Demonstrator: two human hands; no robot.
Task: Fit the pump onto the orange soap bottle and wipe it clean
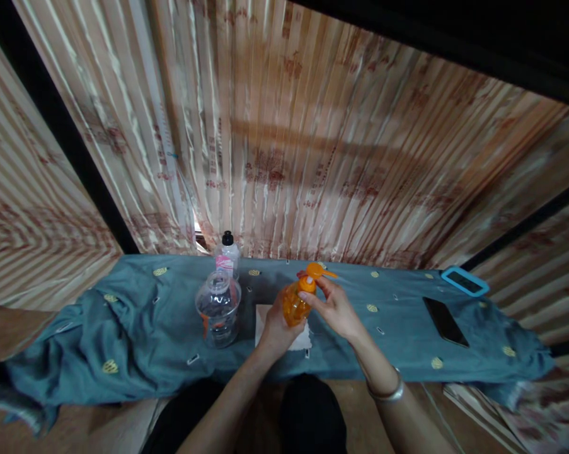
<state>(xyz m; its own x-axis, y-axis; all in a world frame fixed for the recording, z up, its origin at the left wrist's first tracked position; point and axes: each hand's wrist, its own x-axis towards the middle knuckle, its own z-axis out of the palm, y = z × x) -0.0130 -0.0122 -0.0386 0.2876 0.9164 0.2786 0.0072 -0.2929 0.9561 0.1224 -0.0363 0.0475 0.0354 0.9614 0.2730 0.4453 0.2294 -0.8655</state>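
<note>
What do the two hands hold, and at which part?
Left hand grips the orange plastic pump bottle around its body; right hand pinches its orange pump head.

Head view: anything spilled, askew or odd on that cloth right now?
No spill shows. The teal cloth lies rumpled and bunched at its left end. The orange bottle is held tilted in the left hand, the right hand at its pump top. The clear bottle stands upright.

jar (218,308) left of pump bottle (296,301) | phone (445,321) right
</note>
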